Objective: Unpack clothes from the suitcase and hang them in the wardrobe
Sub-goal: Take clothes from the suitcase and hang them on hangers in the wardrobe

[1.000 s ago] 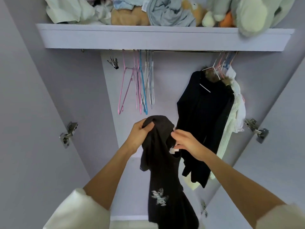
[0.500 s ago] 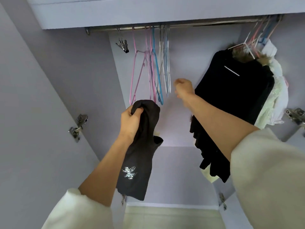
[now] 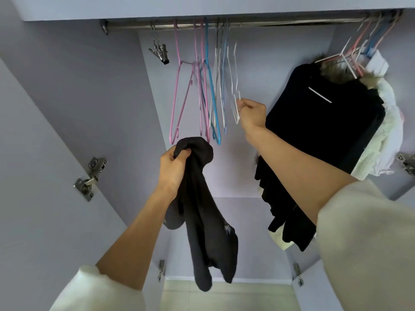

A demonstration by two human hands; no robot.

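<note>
Left hand point(image 3: 174, 169) grips a dark garment point(image 3: 202, 209) (bunched, hanging down). Right hand point(image 3: 251, 113), at 2 o'clock from it, pinches a white hanger point(image 3: 234, 86) on the rail point(image 3: 247, 24).

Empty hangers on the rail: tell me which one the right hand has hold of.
The white hanger at the right end of the empty bunch. The right hand pinches its lower part; the pink, blue and other pale ones hang untouched.
</note>
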